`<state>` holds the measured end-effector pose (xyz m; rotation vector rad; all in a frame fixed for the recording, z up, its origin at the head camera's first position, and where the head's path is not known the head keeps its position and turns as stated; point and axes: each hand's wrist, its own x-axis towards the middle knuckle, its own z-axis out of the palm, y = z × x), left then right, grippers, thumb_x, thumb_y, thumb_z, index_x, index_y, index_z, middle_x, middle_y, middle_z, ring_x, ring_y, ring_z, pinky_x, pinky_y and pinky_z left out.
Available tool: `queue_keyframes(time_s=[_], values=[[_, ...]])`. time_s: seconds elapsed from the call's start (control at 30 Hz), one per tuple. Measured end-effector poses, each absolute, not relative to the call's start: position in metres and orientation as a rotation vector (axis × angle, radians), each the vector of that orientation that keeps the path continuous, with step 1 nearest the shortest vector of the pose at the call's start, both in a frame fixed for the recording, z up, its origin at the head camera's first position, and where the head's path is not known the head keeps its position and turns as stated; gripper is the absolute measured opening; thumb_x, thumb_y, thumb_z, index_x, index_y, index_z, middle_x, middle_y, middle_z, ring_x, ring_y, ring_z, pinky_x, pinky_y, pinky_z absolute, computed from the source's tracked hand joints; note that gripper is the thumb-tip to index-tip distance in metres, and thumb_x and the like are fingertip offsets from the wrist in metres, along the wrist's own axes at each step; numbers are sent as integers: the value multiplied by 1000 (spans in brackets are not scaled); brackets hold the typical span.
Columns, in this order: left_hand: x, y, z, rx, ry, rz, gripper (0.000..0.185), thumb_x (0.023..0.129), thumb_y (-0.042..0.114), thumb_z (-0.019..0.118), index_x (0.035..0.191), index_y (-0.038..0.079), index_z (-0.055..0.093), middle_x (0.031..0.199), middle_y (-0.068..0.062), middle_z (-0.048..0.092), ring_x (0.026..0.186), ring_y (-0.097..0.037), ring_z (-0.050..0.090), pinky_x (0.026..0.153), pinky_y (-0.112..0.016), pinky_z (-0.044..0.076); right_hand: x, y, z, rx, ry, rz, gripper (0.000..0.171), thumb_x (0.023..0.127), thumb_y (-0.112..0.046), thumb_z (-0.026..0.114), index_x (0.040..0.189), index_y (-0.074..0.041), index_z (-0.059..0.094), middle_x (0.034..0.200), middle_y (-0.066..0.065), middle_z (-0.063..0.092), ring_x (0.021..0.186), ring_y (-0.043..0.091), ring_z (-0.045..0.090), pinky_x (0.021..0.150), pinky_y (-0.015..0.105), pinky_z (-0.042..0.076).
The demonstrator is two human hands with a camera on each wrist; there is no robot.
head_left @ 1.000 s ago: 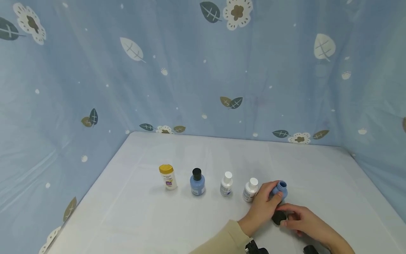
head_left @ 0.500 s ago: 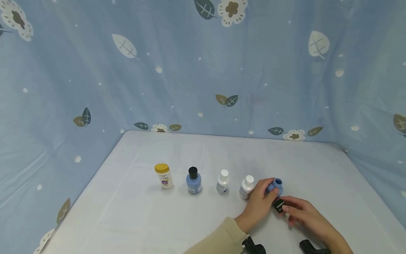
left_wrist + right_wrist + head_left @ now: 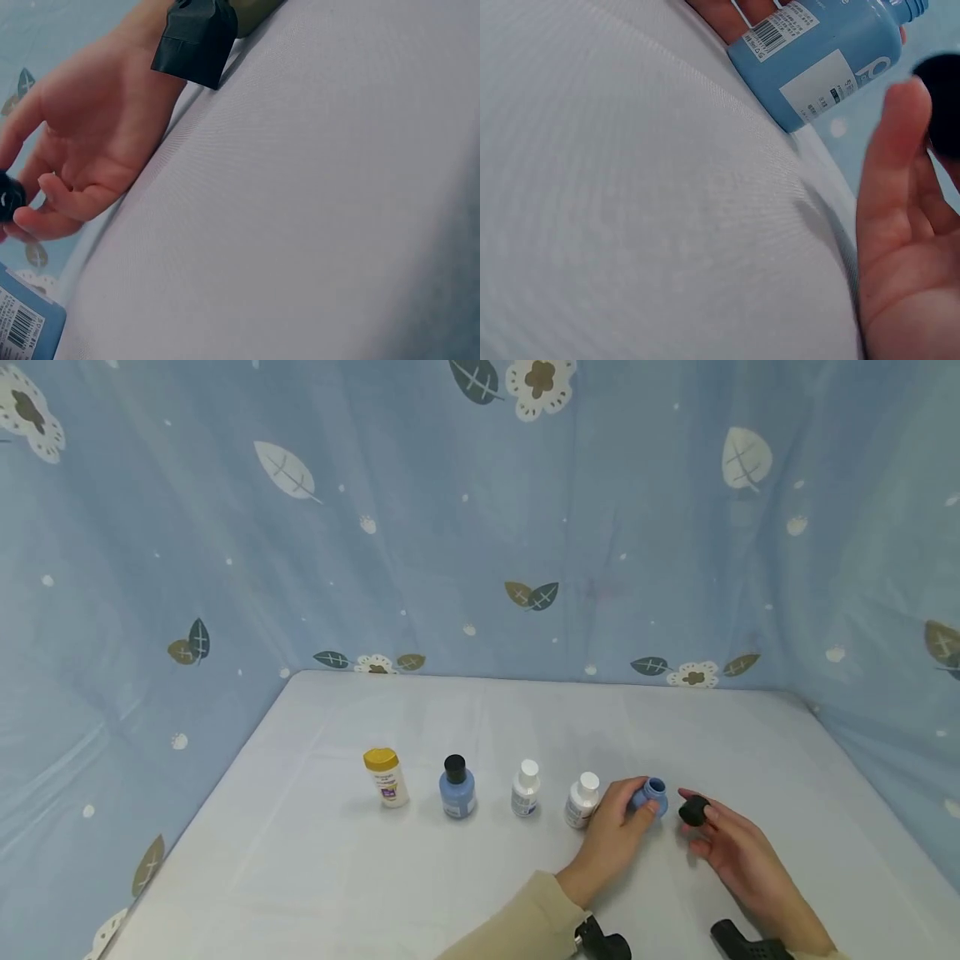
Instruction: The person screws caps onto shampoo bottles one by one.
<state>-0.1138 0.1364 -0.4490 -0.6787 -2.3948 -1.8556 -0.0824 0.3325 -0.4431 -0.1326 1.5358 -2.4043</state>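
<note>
My left hand [image 3: 611, 843] grips an uncapped blue bottle [image 3: 651, 797], its fingers behind and thumb in front. The bottle stands with its mouth showing. To its right, my right hand [image 3: 744, 856] pinches a black cap [image 3: 693, 810] above the table, apart from the bottle. In the right wrist view the blue bottle [image 3: 825, 56] shows a barcode label and a threaded neck, and the black cap [image 3: 941, 105] sits by the right thumb. The left wrist view catches the right hand [image 3: 105, 120] and a corner of the bottle [image 3: 45, 315].
A row runs leftward from the left hand: a white bottle [image 3: 582, 802], another white bottle [image 3: 526, 790], a blue bottle with a black cap [image 3: 457, 793], and a white bottle with a yellow lid [image 3: 387, 781]. The white table [image 3: 315, 860] meets a blue patterned curtain [image 3: 420, 552].
The black cap was beside the front of the blue bottle; my right hand has carried it up and right, away from the bottle. The left hand keeps its grip. The view shifted slightly.
</note>
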Motion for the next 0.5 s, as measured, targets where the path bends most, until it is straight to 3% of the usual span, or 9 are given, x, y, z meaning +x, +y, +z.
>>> queue_keyframes(time_s=[0.13, 0.33, 0.5], values=[[-112, 137, -454, -686, -2388, -1832, 33, 92, 32, 48, 122, 19, 51, 115, 8, 50, 108, -3, 45, 91, -23, 36, -79, 335, -448, -66, 1474, -2464, 36, 100, -19, 26, 127, -15, 51, 108, 3, 54, 94, 14, 54, 72, 26, 47], [-110, 142, -457, -725, -2362, -1825, 32, 92, 31, 48, 122, 19, 51, 115, 8, 50, 107, -3, 45, 90, -22, 37, -76, 337, -448, -91, 1501, -2494, 38, 100, -19, 25, 133, -12, 42, 109, 3, 52, 93, 14, 55, 72, 26, 48], [-115, 141, -450, -713, -2350, -1836, 32, 93, 29, 47, 123, 19, 49, 118, 8, 49, 110, -4, 44, 92, -23, 36, -84, 331, -445, -19, 1782, -2479, 36, 98, -17, 35, 131, -9, 42, 116, 4, 48, 91, 11, 57, 69, 24, 48]])
